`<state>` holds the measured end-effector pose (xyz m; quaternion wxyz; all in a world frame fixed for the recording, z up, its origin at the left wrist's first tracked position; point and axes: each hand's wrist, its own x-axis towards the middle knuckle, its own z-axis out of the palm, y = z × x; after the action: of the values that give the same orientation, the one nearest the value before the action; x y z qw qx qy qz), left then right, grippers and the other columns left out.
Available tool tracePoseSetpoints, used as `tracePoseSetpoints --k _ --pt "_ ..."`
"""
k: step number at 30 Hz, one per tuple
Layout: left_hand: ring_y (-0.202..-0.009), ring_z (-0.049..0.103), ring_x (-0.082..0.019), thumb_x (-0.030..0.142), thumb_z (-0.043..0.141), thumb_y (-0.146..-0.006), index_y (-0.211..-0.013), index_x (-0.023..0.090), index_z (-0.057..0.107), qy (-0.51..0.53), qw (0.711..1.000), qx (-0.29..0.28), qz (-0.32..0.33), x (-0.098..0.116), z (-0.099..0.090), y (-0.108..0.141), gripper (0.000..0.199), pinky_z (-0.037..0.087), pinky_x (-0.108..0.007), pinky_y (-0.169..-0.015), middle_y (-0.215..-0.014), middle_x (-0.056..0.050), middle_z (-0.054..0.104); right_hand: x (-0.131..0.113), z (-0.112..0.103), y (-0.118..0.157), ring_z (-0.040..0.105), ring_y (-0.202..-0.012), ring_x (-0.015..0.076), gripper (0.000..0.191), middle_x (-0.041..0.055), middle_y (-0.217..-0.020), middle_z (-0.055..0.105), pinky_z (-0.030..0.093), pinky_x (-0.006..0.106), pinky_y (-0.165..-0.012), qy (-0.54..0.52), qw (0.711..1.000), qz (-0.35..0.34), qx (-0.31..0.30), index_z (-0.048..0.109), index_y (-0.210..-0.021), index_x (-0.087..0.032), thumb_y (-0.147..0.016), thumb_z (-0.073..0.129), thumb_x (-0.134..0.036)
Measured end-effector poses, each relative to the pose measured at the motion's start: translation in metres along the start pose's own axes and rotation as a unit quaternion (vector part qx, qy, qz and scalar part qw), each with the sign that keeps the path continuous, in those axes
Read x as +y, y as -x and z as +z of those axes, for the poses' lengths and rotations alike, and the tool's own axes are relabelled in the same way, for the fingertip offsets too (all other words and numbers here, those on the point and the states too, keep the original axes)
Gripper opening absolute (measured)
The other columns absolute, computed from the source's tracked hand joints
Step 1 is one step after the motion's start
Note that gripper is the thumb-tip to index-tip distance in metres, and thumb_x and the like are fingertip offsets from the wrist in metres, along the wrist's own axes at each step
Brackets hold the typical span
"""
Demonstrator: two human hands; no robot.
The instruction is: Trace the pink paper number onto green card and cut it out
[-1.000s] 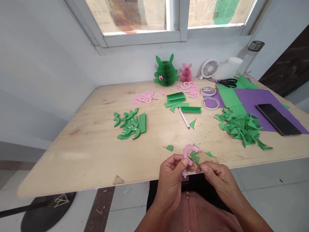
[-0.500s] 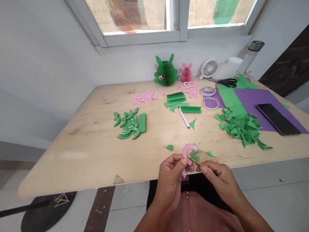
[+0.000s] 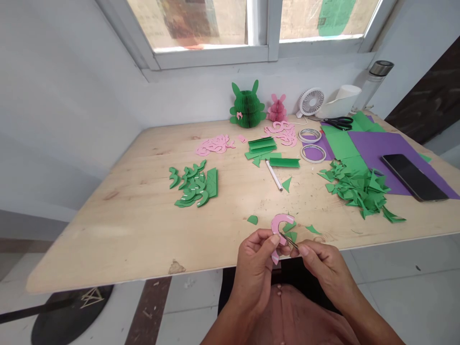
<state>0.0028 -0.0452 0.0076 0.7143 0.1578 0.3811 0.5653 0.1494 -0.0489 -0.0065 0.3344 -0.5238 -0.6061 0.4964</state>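
Observation:
My left hand (image 3: 257, 256) pinches a curved pink paper piece (image 3: 277, 223) at the table's front edge. Pale strips, like tape, show at the ends of the pink piece. In my right hand (image 3: 325, 263), thumb and fingers close on thin dark tweezers (image 3: 289, 240), whose tips reach the pink paper beside my left thumb. Just behind the hands lie small green scraps (image 3: 289, 227). A green half-round piece (image 3: 252, 219) lies to the left of the pink one.
Curved green pieces (image 3: 194, 189) are stacked at left, pink ones (image 3: 215, 144) behind them. Green offcuts (image 3: 359, 189), purple paper (image 3: 377, 148), a phone (image 3: 413, 176), scissors (image 3: 338, 122) and tape rolls (image 3: 313, 154) lie at right. A fan (image 3: 311, 102) stands by the wall.
The tweezers' two prongs look further apart now, and my right hand has shifted slightly. My left hand keeps its hold on the pink paper piece.

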Motion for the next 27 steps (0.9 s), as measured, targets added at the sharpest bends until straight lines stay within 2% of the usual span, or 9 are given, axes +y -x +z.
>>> tracePoseSetpoints --k 10,15,20,27 --pt "-0.062 0.056 -0.011 0.02 0.069 -0.074 -0.067 0.014 0.063 -0.002 1.0 0.001 0.005 -0.0012 -0.0004 0.0001 0.011 0.046 -0.025 -0.068 -0.064 -0.001 0.063 0.0043 -0.0027 -0.0004 0.053 -0.061 0.0174 0.047 0.0009 -0.054 0.053 0.043 0.025 -0.058 0.026 0.999 -0.015 0.01 0.061 -0.058 -0.018 -0.09 0.043 -0.048" --pt "-0.063 0.056 -0.011 0.02 0.068 -0.075 -0.069 0.014 0.064 -0.011 1.0 0.004 0.011 -0.0015 -0.0015 -0.0022 0.01 0.044 -0.024 -0.067 -0.065 -0.001 0.063 0.0027 -0.004 -0.0002 0.055 -0.063 0.0176 0.043 0.0006 -0.059 0.056 0.044 0.026 -0.063 0.018 1.0 -0.007 0.0 0.066 -0.067 -0.018 -0.09 0.043 -0.046" --pt "-0.062 0.055 -0.011 0.02 0.068 -0.075 -0.068 0.014 0.064 -0.029 0.999 0.0 0.013 -0.0011 -0.002 -0.0029 0.01 0.042 -0.023 -0.066 -0.063 -0.001 0.063 0.0024 -0.0074 -0.0011 0.059 -0.077 0.0211 0.037 0.0014 -0.061 0.057 0.044 0.028 -0.07 0.03 0.999 -0.015 -0.002 0.069 -0.075 -0.019 -0.09 0.046 -0.045" --pt "-0.061 0.055 -0.011 0.02 0.068 -0.075 -0.069 0.014 0.065 -0.028 1.0 0.004 0.014 -0.0007 -0.0018 -0.002 0.009 0.042 -0.023 -0.066 -0.063 -0.001 0.063 0.0025 -0.0083 -0.0019 0.057 -0.073 0.0195 0.039 0.0024 -0.065 0.06 0.044 0.027 -0.067 0.052 0.998 -0.023 0.0 0.067 -0.073 -0.018 -0.091 0.045 -0.044"
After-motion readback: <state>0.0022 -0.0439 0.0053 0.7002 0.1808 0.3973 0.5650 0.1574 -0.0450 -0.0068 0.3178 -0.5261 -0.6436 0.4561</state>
